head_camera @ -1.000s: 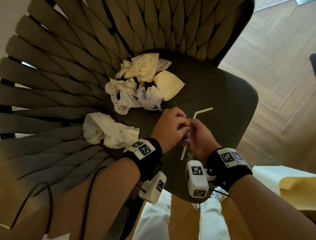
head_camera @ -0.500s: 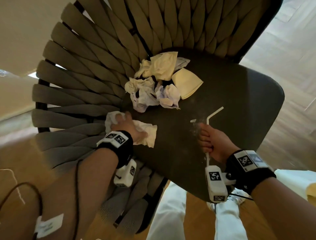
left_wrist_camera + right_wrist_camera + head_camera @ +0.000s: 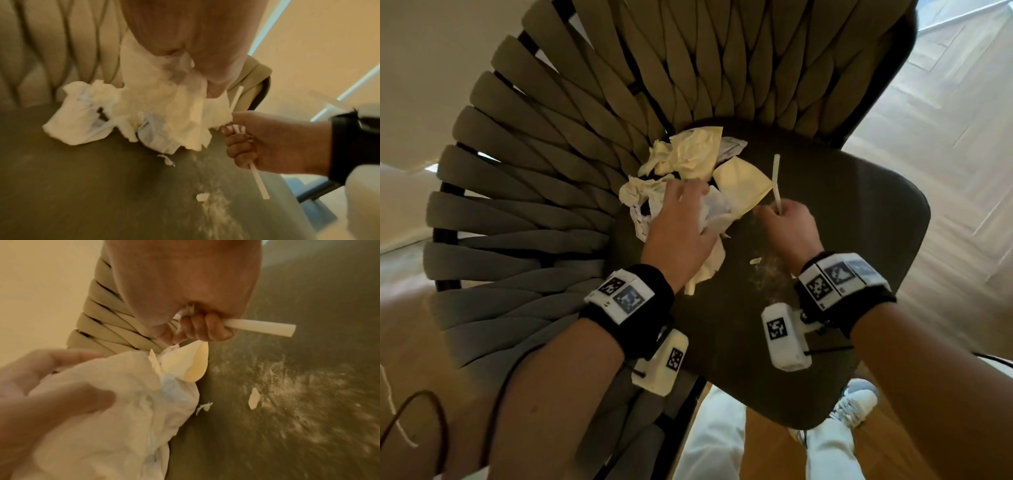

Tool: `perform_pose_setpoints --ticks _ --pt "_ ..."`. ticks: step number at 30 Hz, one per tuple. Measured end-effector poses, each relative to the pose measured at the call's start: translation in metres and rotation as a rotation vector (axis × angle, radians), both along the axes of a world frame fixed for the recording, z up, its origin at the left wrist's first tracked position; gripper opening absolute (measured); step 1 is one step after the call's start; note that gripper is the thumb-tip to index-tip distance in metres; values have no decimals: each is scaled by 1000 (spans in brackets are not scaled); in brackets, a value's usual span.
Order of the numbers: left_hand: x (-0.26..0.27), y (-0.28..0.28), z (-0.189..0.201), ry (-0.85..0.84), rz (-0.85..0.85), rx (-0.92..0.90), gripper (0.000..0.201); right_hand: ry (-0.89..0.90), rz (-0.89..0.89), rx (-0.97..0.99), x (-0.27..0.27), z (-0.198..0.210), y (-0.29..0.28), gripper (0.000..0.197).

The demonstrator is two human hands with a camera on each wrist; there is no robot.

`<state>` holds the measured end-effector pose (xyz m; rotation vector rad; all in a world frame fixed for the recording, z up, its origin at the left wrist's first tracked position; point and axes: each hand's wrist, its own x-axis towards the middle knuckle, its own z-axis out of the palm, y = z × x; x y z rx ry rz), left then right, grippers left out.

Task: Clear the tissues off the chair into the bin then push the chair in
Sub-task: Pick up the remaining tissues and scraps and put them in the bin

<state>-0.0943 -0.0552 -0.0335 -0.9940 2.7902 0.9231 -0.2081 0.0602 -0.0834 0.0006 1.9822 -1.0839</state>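
Crumpled white and yellowish tissues (image 3: 688, 156) lie piled at the back of the dark chair seat (image 3: 852, 240), beside a folded yellow napkin (image 3: 743, 181). My left hand (image 3: 681, 219) rests on the pile's near side and grips a white tissue (image 3: 705, 270), whose tail hangs under the palm. In the right wrist view the thumb and fingers of that left hand (image 3: 51, 386) curl around the tissue (image 3: 123, 402). My right hand (image 3: 780, 219) grips a white straw (image 3: 776, 178), held upright just right of the napkin. The straw (image 3: 261, 328) pokes out of the fist. No bin is in view.
A small paper scrap (image 3: 755, 261) and pale dust lie on the seat in front of the hands. The woven chair back (image 3: 544, 178) curves round the left and rear. My legs and a shoe (image 3: 856, 404) are below the seat's front edge, over wooden floor.
My left hand carried its white tissue from the seat's left side up onto the pile. My right hand lifted the straw off the seat and moved it toward the napkin.
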Motion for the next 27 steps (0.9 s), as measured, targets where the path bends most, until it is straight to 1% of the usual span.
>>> perform_pose_setpoints --ticks 1,2,3,4,6,8,9,10,11,13,14,15,16,19,22,24,27 --pt "-10 0 -3 -7 -39 -22 59 -2 -38 11 -7 -3 -4 20" --pt "-19 -1 -11 -76 -89 -33 73 -19 -73 29 -12 -6 -7 21" --pt "-26 -3 -20 -171 -132 -32 82 -36 -93 52 -16 -10 -9 23" --pt "-30 -5 -30 -274 -165 -26 85 -40 -99 78 -19 -13 -11 27" --pt "-34 -6 -48 -429 -219 -27 76 6 -106 132 -25 -21 -14 33" --pt "-36 -6 -55 -439 -215 -20 62 130 -74 176 -32 -27 -18 38" --pt "-36 -6 -57 -418 -186 -16 58 194 -33 185 -37 -28 -21 42" --pt "-34 -6 -58 -409 -156 -9 59 247 24 189 -41 -28 -25 47" --pt "-31 -7 -60 -419 -135 6 64 286 107 201 -46 -28 -30 54" --pt "-22 -8 -65 -497 -117 49 75 359 337 281 -56 -30 -42 72" --pt "-14 -8 -67 -532 -108 69 75 381 445 335 -58 -31 -47 77" --pt "-7 -8 -70 -539 -99 87 72 384 515 371 -60 -33 -52 78" --pt "0 -8 -73 -522 -94 103 69 368 539 376 -59 -35 -54 74" --pt "12 -10 -75 -436 -108 142 62 283 436 267 -50 -39 -49 53" --pt "15 -4 -65 -373 -127 186 61 215 298 175 -34 -37 -25 29" --pt "16 7 -55 -337 -159 229 58 148 143 113 -24 -32 7 24" --pt "11 37 -37 -304 -210 341 52 110 -55 48 -7 -25 67 23"
